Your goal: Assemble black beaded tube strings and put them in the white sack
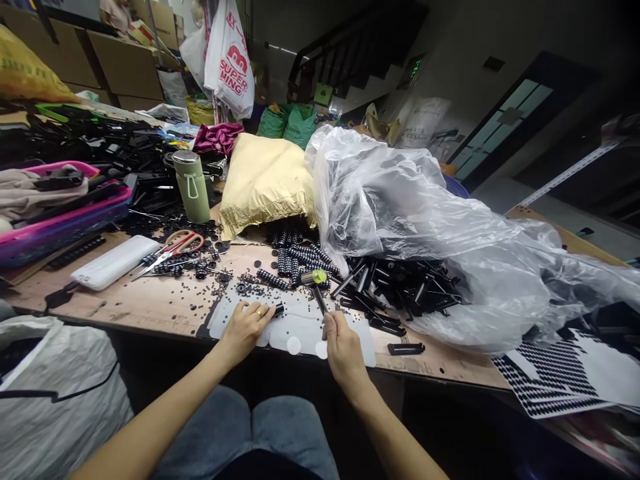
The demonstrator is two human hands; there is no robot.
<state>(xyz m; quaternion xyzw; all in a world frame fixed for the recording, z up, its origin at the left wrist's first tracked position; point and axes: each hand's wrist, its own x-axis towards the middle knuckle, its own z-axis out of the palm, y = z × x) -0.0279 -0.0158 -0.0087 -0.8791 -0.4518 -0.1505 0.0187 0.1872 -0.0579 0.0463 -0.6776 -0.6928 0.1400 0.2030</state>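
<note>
My left hand (pixel 247 328) rests on a whitish mat (pixel 295 321), its fingers closed around a short black tube (pixel 279 309) that pokes out past the fingertips. In my right hand (pixel 344 347) is the handle of a small hammer (pixel 319 295); its head has a clear yellow-green end and is raised a little above the bench. Just beyond the hammer lie several black ribbed rollers (pixel 273 279). Tiny dark rings (pixel 200 293) are scattered around the mat. To the right, a heap of black plastic parts (pixel 420 287) spills from a clear plastic bag (pixel 390 193).
Red-handled scissors (pixel 173 250), a white power bank (pixel 116 261) and a green flask (pixel 191 187) stand or lie on the left. A pink-rimmed basket (pixel 65 213) sits farther left. A yellow sack (pixel 270 180) is behind the rollers. One loose black part (pixel 406 349) lies near the front edge.
</note>
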